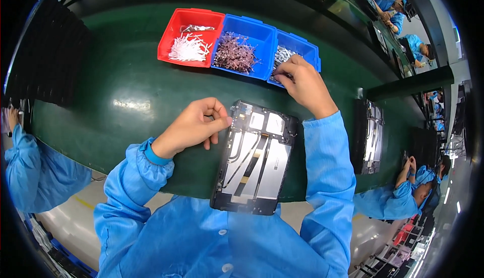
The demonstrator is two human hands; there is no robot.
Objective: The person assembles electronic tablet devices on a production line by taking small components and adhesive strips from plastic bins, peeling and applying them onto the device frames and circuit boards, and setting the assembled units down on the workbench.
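An opened tablet point(275, 164), its back off and inner boards and silver plates showing, lies in front of me and juts past the table's near edge. My left hand point(194, 125) is at its upper left corner, thumb and forefinger pinched together; whatever is between them is too small to name. Over the front of the right blue bin point(310, 51), my right hand point(303, 82) dips its closed fingertips among small silvery parts point(283, 56). Those fingertips partly hide what they grip. A blue band circles my left wrist.
A red bin point(166, 43) of white strips and a middle blue bin point(262, 31) of purplish-brown small parts adjoin it on the green table point(126, 86). Another opened tablet point(370, 136) lies right. A dark stack point(48, 51) stands left. Co-workers in blue sit at both sides.
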